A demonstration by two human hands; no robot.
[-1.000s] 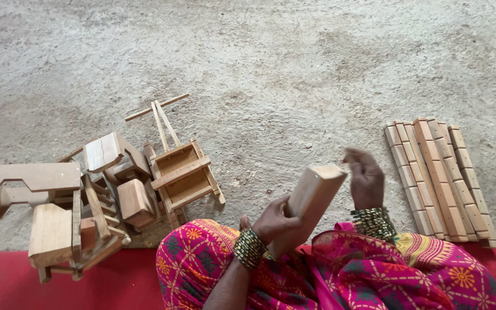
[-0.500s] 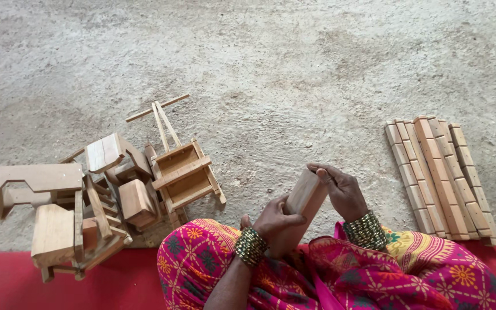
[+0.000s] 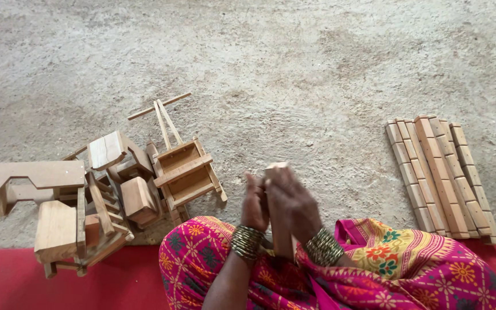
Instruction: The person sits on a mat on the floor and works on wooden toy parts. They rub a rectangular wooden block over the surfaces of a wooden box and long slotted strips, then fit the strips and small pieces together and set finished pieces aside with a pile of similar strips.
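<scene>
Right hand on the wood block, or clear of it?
Touching. The head view shows the right hand wrapped over the upright wooden block, no gap; the left hand presses its other side.

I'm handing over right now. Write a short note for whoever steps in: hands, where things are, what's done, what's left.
Left hand and right hand: both in a grip on one wooden block, upright over the lap.
Left on the ground: a pile of wooden toy parts and a small wooden cart.
Right: a row of notched wooden strips, untouched.
Done: block picked up.
Left: unclear; the block is not yet set down.
</scene>
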